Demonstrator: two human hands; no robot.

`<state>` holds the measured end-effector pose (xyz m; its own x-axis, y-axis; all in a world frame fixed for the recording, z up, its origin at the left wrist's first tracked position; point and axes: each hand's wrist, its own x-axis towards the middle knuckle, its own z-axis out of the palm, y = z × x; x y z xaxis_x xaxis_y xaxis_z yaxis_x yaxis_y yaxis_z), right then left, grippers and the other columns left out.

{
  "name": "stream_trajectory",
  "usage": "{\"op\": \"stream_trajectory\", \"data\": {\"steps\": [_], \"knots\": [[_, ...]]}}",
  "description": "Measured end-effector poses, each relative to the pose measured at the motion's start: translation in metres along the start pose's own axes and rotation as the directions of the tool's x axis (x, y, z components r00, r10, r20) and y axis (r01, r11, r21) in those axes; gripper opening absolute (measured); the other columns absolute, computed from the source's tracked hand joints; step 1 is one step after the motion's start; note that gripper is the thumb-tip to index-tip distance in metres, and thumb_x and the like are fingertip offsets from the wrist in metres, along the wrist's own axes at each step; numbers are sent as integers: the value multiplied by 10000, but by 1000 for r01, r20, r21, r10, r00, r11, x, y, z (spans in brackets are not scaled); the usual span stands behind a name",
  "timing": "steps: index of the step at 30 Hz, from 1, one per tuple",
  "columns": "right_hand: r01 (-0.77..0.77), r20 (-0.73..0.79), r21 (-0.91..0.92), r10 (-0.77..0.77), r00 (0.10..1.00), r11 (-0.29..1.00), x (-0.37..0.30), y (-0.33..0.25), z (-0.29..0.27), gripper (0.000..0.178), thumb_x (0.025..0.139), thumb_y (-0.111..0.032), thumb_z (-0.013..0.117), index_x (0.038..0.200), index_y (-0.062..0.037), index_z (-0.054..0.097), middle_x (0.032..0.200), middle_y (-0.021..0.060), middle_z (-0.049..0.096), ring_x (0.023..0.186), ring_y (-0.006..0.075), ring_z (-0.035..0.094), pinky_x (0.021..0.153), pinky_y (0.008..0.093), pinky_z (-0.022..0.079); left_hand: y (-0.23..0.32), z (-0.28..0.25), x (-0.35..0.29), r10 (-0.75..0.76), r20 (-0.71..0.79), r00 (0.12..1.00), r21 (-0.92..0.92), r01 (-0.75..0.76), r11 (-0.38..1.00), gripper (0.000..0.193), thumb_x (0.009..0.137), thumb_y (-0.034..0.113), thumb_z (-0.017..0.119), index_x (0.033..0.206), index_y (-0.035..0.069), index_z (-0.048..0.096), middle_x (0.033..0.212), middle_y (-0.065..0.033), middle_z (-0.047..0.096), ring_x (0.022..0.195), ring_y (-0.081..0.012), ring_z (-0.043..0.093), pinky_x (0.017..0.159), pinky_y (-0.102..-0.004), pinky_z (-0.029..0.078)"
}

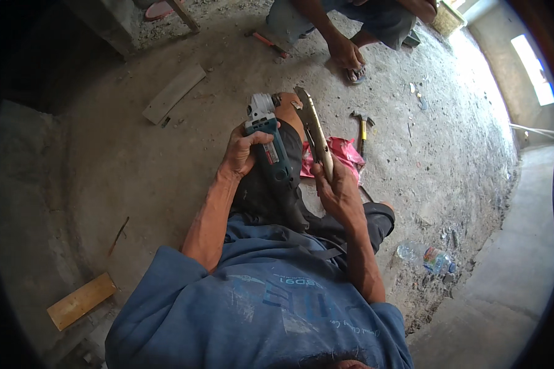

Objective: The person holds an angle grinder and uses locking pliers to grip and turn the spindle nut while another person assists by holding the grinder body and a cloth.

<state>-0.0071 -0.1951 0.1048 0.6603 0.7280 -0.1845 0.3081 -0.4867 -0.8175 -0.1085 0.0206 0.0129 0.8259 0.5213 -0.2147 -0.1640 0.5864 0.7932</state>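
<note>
My left hand [243, 149] is wrapped round the body of a teal angle grinder [277, 154], whose grey metal head [262, 106] points away from me above my knee. No disc is clearly visible on it. In my right hand [341, 195] is a long, pale metal piece [314, 123] with a hole near my fingers and a thin darker strip along its left side; its exact kind cannot be made out. The piece stands tilted, its far end beside the grinder head but apart from it. Beyond my right hand lies a crumpled pink plastic bag [349, 154].
A hammer [363, 132] lies beside the bag. Ahead, another person crouches, one hand [348, 54] at their foot, near an orange-handled tool [268, 43]. Planks [175, 94] lie to the left, and plastic bottles [437, 261] on the rubble-strewn floor to the right.
</note>
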Motion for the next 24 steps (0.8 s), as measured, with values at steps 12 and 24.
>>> {"op": "stream_trajectory", "data": {"steps": [12, 24], "knots": [[-51, 58, -165, 62, 996, 985, 13, -10, 8, 376, 1011, -269, 590, 1287, -14, 587, 859, 258, 670, 805, 434, 657, 714, 485, 477, -9, 8, -1, 38, 47, 998, -42, -36, 999, 450, 823, 133, 695, 1229, -23, 580, 1132, -145, 686, 1047, -276, 688, 940, -402, 547], [-104, 38, -181, 112, 993, 978, 19, -7, 16, 329, 1021, -299, 571, 1130, 7, 623, 774, 233, 631, 711, 397, 621, 661, 481, 448, -24, 6, 14, -114, -78, 990, -439, 68, 896, 433, 1036, 377, 476, 1249, 22, 604, 1129, -123, 695, 1032, -235, 663, 970, -399, 508]]}}
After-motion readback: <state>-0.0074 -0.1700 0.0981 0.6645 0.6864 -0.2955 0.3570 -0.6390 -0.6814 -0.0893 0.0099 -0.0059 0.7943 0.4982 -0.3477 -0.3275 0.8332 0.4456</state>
